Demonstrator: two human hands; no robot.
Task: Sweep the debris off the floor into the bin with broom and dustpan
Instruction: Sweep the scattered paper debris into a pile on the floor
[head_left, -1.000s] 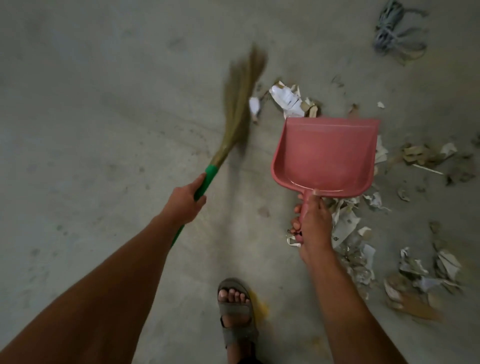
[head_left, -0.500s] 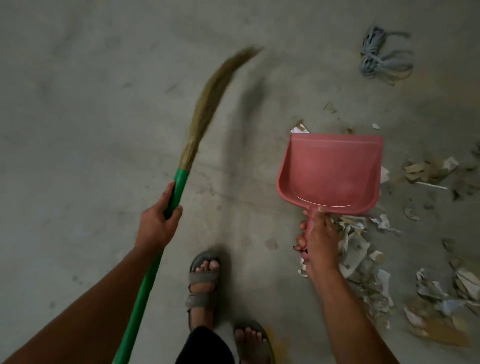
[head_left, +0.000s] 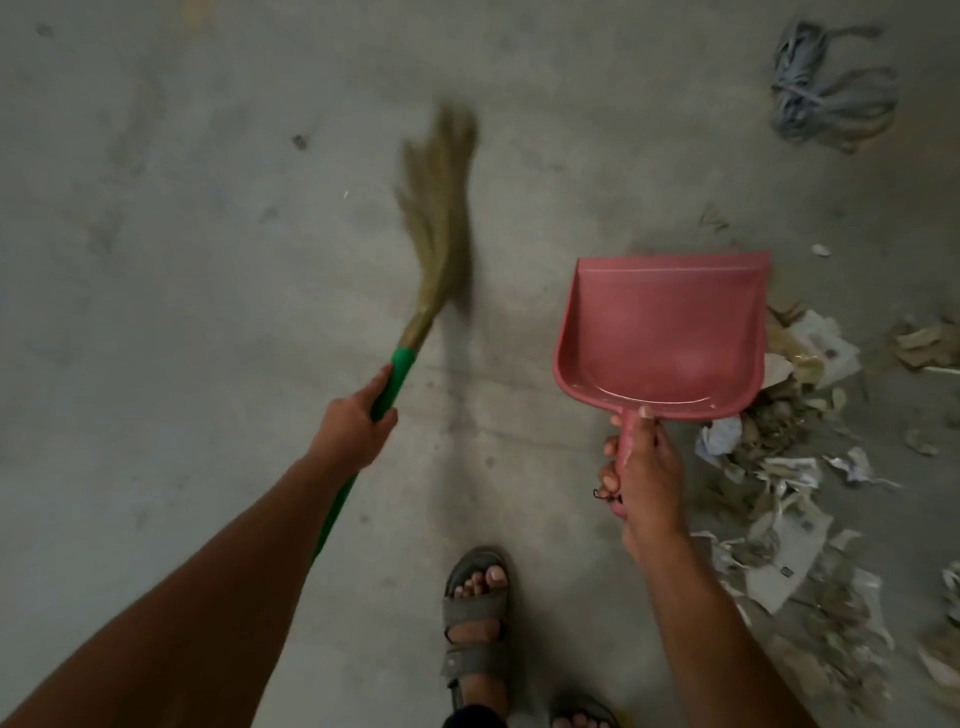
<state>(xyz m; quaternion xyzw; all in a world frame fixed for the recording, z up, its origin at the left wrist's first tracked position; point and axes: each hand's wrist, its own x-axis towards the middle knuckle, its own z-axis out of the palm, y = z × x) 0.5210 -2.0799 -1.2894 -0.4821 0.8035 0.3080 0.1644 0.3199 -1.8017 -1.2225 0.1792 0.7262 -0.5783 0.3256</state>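
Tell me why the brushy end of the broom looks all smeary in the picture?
In the head view, the straw-coloured bristle end of the green-handled broom is smeared by motion blur, while the pink plastic dustpan looks sharp; the light is dim, a soft dark shadow lies on the grey concrete floor beside the bristles, and the torn paper scraps at the right edge look slightly soft.

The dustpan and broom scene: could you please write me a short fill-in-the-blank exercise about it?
1. The left hand grips the broom by its ____ handle.
2. The right hand holds a ____ dustpan.
3. The dustpan holds ____ debris.
4. The torn paper scraps lie on the dustpan's ____ side.

Missing words: green; pink; no; right
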